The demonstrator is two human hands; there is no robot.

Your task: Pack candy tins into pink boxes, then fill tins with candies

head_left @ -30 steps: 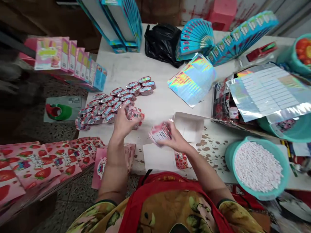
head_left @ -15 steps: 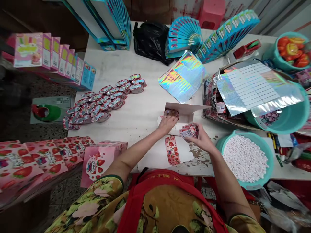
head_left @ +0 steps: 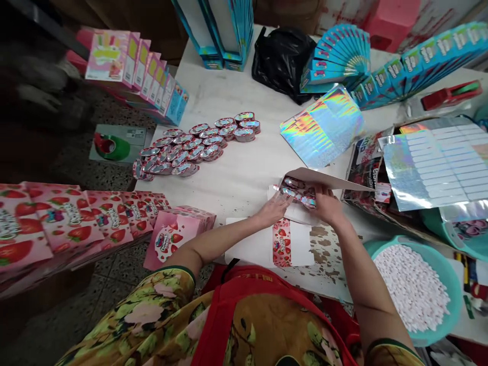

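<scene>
An open cardboard box (head_left: 326,179) lies in front of me, its lid flap raised on the far side. Several small shiny red-and-silver packets (head_left: 293,192) sit in it. My left hand (head_left: 275,209) rests at the box's near left, fingers stretched out onto the packets. At the right end, my right hand (head_left: 328,206) has its fingers round another packet (head_left: 309,201), partly hidden by the hand and the flap. Toward me, the white flattened part of the carton with a strawberry-print strip (head_left: 282,244) lies on the table.
More packets (head_left: 185,152) stand in a cluster at left. Strawberry boxes (head_left: 179,236) line the near left. A teal basin of white pieces (head_left: 414,287) stands at right. Farther back are a holographic sheet (head_left: 324,127), a black plastic bag (head_left: 284,58) and fanned blue boxes (head_left: 337,58).
My right hand has brought its packet from in front of the box into its right end. My left hand has drawn back toward the near edge. The whole view has shifted.
</scene>
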